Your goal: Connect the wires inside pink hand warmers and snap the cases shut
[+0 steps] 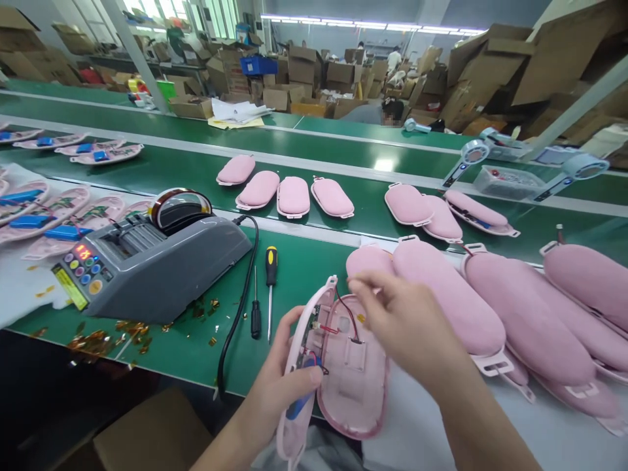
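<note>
My left hand (pixel 279 386) grips a pink shell half (pixel 287 441), tilted on edge, with a circuit board (pixel 311 320) and a blue battery pack (pixel 298 407) inside. Beside it hangs the other pink half, a padded cover (pixel 353 409) turned with its hollow inner side up. Thin red and dark wires (pixel 349 314) run between the two halves. Over the cover's top end is my right hand (pixel 402 320), thumb and fingers pinched together. What the pinch holds, if anything, is hidden.
Finished-looking pink padded cases (pixel 446 294) lie piled at right, more (pixel 293 196) along the green bench. At left stand a grey tape dispenser (pixel 171 261) and open shells with blue packs (pixel 63 232). Two screwdrivers (pixel 271 268), a black cable (pixel 245 294) and amber tape scraps (pixel 108 337) lie near.
</note>
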A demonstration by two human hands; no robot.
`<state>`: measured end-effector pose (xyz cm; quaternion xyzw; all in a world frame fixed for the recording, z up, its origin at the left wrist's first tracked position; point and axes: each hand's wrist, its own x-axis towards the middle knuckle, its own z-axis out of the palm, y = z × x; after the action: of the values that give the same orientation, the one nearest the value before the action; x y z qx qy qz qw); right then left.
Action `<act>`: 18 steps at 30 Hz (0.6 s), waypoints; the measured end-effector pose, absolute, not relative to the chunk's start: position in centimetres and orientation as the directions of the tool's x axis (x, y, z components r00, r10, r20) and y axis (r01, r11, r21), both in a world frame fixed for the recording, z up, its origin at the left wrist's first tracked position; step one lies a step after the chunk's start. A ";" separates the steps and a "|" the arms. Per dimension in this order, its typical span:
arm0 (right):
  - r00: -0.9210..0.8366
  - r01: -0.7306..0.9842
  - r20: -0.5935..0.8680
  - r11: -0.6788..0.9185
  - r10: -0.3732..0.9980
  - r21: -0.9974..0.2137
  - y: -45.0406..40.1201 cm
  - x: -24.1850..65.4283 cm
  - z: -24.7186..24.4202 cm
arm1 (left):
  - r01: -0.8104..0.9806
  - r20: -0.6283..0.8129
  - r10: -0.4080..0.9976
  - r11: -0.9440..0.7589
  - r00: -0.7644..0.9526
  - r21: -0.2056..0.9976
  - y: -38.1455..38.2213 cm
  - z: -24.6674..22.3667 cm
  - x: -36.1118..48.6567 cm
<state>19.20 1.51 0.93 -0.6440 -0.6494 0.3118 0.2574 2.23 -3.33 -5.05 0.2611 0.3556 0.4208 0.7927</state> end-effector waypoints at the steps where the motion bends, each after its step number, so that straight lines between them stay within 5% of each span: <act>1: 0.014 0.682 -0.042 -0.040 0.999 -0.730 2.0 19.5 1.2 | -0.478 -0.346 0.853 0.509 0.391 0.715 -3.3 -4.9 2.3; 8: -0.170 0.504 -0.313 -0.190 0.934 -0.843 4.9 19.7 0.3 | -0.539 -0.333 0.865 0.496 0.375 0.681 -3.5 -5.1 2.3; 18: -0.075 0.543 -0.212 -0.139 0.974 -0.828 3.3 20.0 0.2 | -0.555 -0.346 0.858 0.510 0.379 0.658 -3.7 -4.7 2.3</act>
<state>19.99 3.30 0.19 -0.6290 -0.6029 0.4170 0.2589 2.32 -3.67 -4.67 0.2233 0.3399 0.4418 0.7996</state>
